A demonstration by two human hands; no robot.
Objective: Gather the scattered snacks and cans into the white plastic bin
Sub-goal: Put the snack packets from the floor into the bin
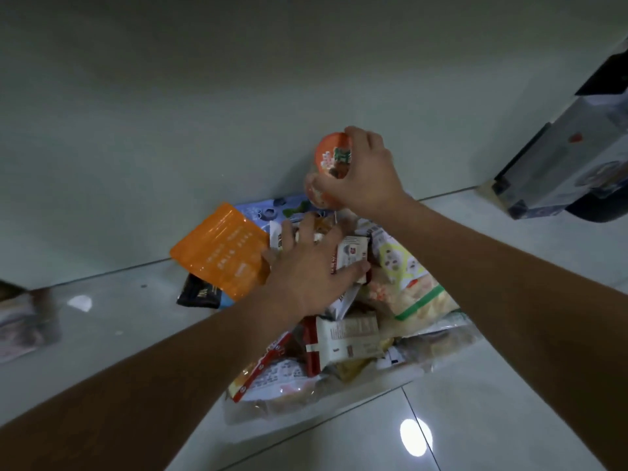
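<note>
The pale plastic bin [339,404] sits on the tiled floor against the wall, heaped with snack packets. My right hand [365,175] grips an orange cup-shaped snack container [328,156] by its lid, held above the far end of the heap. My left hand [306,266] lies spread on the pile, fingers straight, pressing on white packets with its thumb against a small white-and-red box [351,254]. An orange pouch [222,254] sticks out to the left of that hand. A green-and-white rice-cracker bag [413,288] lies on the right of the heap.
A black packet [198,295] lies on the floor under the orange pouch. A blue-printed bag [272,207] leans at the wall behind the pile. A tall box [564,161] stands at the right. Blurred objects [23,321] sit at the left edge.
</note>
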